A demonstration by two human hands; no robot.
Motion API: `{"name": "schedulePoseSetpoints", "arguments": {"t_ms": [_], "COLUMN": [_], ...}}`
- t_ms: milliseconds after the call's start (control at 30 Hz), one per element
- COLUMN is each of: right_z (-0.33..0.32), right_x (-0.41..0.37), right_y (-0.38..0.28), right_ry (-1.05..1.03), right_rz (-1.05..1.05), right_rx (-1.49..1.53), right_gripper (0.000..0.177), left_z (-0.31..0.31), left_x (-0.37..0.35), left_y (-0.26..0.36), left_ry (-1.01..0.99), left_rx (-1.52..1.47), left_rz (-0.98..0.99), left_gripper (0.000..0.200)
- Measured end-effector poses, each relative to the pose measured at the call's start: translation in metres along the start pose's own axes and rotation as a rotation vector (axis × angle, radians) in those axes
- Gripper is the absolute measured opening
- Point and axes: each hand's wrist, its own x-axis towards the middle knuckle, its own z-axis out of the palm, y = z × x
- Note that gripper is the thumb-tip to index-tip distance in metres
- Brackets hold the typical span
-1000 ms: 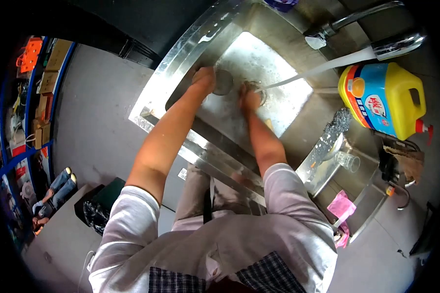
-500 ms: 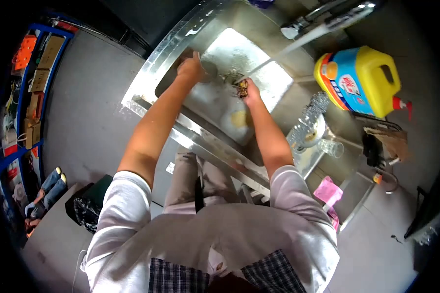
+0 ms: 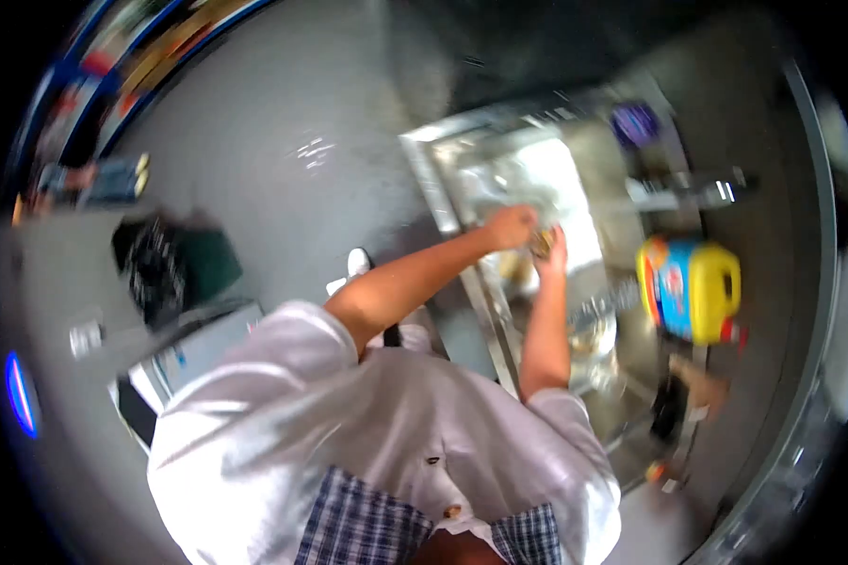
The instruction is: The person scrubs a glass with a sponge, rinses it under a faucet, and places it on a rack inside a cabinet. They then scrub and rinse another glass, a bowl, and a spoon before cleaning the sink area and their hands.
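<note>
Both of my hands are over the metal sink (image 3: 589, 151), blurred by motion. My right hand (image 3: 555, 254) is closed around a small brown-and-yellow clump (image 3: 541, 245), whose kind I cannot make out. Close beside it on the left, my left hand (image 3: 512, 227) has its fingers curled in. What those fingers hold, if anything, is smeared. A pale yellowish patch (image 3: 513, 268) shows in the basin below the hands. The faucet (image 3: 683, 191) reaches in from the right, above the basin.
A yellow jug (image 3: 711, 292) with a blue label stands right of the sink. Nearer me are a white bowl (image 3: 598, 334) and clear ridged plastic (image 3: 612, 299). A purple item (image 3: 635, 124) sits at the far corner. A black bag (image 3: 155, 268) is on the left.
The view has swung round, so the sink now appears further right. My left hand has come from the basin's left side to beside my right hand, which still holds the clump.
</note>
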Motion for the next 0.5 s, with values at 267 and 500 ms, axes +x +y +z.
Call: {"name": "schedulePoseSetpoints", "arguments": {"t_ms": [267,500], "right_z": [0.054,0.279], "right_x": [-0.065,-0.133], "right_y": [0.019,0.195], "right_ry": [-0.356,-0.76], "right_rz": [0.136,0.52], "right_rx": [-0.002,-0.562], "right_gripper": [0.03,0.036], "left_z": [-0.28,-0.36], "left_x": [-0.225,-0.544], "left_y": [-0.114,-0.161], "left_ry": [0.215,0.72], "left_rx": [0.005,-0.597], "left_rz": [-0.507,-0.967], "left_gripper": [0.019,0.021]}}
